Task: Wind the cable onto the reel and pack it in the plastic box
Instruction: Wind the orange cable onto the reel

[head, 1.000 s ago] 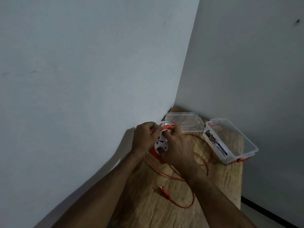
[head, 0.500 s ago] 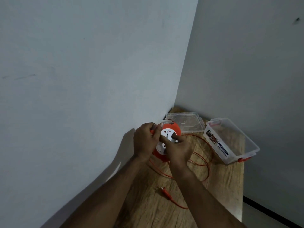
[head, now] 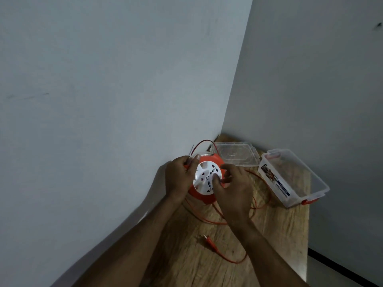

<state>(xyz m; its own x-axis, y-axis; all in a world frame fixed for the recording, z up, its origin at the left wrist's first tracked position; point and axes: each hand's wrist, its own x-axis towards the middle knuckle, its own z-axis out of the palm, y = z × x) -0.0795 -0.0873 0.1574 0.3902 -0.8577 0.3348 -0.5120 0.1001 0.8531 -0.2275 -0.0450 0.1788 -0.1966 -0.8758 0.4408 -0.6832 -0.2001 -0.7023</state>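
An orange cable reel (head: 204, 196) with a white socket face is held upright above the wooden table. My left hand (head: 179, 179) grips its left rim. My right hand (head: 232, 187) rests on the socket face, fingers curled near its right edge where the cable passes. The orange cable (head: 258, 206) lies in loose loops on the table under and right of the reel, and a loop of it arcs above the reel's top. Its plug (head: 209, 241) lies near the table's middle. The clear plastic box (head: 315, 195) stands open at the right.
The box's clear lid (head: 234, 154) lies flat in the far corner behind the reel. Grey walls close in on the left and back. The wooden table (head: 279, 235) ends at its right edge, where the floor drops away.
The reel has turned and its white face now shows more fully. My right hand has shifted to the face's right side. A cable loop has risen above the reel. The loose cable on the table is shorter.
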